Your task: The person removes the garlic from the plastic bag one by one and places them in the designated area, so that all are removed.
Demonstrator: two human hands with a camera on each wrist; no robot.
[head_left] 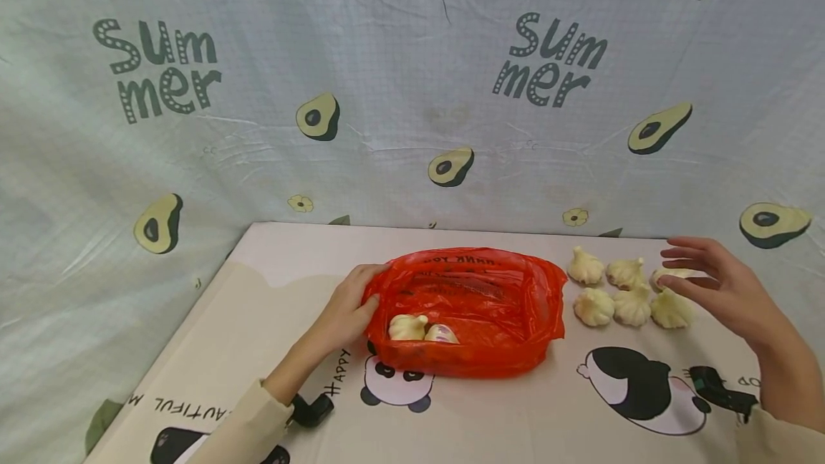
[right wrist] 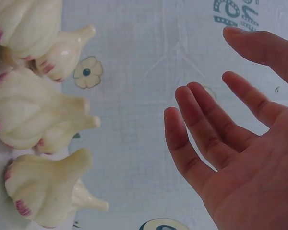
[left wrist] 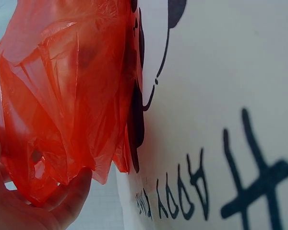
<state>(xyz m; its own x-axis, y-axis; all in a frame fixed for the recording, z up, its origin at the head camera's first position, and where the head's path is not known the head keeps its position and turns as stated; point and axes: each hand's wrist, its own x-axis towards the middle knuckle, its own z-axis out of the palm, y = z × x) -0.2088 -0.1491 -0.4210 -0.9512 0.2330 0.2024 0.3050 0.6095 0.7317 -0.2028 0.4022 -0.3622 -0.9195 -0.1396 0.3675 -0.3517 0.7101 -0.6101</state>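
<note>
A red plastic bag [head_left: 464,360] lies on the table with its mouth spread wide. Two garlic bulbs [head_left: 407,327] are inside, near its front left side. My left hand [head_left: 348,310] holds the bag's left edge; in the left wrist view, the fingers [left wrist: 79,196] curl against the red plastic [left wrist: 62,105]. My right hand [head_left: 725,288] hovers at the right end of a group of garlic bulbs [head_left: 632,304], its fingers spread and nothing in them. From the right wrist, the bulbs [right wrist: 43,184] stand apart from the right hand [right wrist: 249,148]. One bulb is partly hidden behind that hand in the head view.
Several garlic bulbs sit in two rows right of the bag. The pale table cover [head_left: 503,421] has printed pandas and lettering. Behind the table hangs a light curtain [head_left: 380,41] printed with avocados and words.
</note>
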